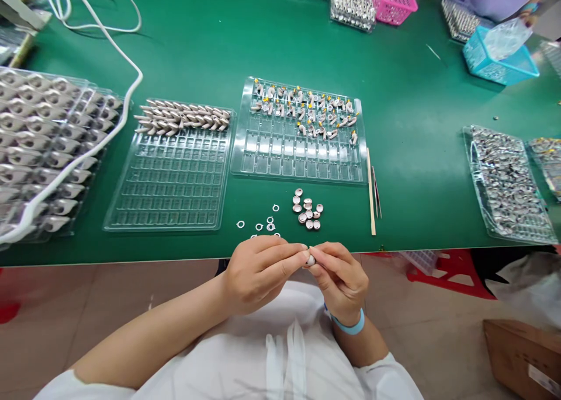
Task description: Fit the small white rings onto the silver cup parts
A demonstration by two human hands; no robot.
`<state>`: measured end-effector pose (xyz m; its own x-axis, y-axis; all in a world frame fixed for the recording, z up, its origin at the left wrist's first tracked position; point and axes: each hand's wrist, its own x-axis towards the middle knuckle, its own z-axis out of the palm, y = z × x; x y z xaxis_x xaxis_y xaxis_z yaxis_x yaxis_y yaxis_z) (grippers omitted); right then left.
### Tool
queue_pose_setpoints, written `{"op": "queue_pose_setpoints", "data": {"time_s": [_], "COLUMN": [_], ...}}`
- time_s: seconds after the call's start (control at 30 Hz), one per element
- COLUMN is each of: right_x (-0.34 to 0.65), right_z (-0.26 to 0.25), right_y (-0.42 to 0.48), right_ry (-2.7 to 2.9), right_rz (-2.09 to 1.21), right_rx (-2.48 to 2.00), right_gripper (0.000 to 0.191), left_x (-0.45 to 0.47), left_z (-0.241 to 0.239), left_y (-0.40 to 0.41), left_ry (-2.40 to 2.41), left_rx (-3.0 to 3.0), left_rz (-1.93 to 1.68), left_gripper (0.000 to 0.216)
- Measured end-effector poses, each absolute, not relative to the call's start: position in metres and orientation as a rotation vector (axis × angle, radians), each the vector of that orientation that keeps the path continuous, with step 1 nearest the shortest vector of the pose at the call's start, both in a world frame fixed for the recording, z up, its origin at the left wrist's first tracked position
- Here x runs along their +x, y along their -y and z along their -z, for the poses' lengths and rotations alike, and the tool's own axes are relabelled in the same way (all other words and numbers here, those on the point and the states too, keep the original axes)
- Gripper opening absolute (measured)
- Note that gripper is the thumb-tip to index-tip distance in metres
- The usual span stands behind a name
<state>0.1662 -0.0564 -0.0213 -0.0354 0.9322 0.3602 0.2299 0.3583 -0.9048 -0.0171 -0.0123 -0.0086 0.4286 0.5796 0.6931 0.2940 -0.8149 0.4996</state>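
Both hands meet just off the table's front edge, pinching one small rounded metallic part between the fingertips. My left hand grips it from the left, and my right hand, with a light blue band at the wrist, from the right. Most of the part is covered by fingers. Just beyond lie several small round metal caps in a loose cluster. Several thin white rings are scattered to their left. A clear tray behind them holds curved metal pieces with yellow bits in its back rows.
A half-filled clear tray and a large tray of metal parts stand left, crossed by a white cable. Tweezers and a wooden stick lie right. Farther right are a full tray and a blue basket; a co-worker's sleeve shows behind.
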Motion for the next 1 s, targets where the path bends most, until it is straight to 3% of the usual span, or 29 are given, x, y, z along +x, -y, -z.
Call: {"op": "queue_pose_setpoints", "data": {"time_s": [0.57, 1.0], "right_x": [0.165, 0.1606], "right_z": [0.0188, 0.0222], "right_y": [0.056, 0.0578], "right_ry": [1.574, 1.714], "right_rz": [-0.739, -0.472], "right_rx": [-1.062, -1.086], "right_gripper": [0.038, 0.046], "left_x": [-0.0174, -0.0143], "left_z": [0.0079, 0.0114], "left_y": [0.0136, 0.0153], "left_ry": [-0.766, -0.851], "left_rx": [2.392, 2.38], "left_rz": [-1.309, -1.35], "left_gripper": [0.026, 0.023]}}
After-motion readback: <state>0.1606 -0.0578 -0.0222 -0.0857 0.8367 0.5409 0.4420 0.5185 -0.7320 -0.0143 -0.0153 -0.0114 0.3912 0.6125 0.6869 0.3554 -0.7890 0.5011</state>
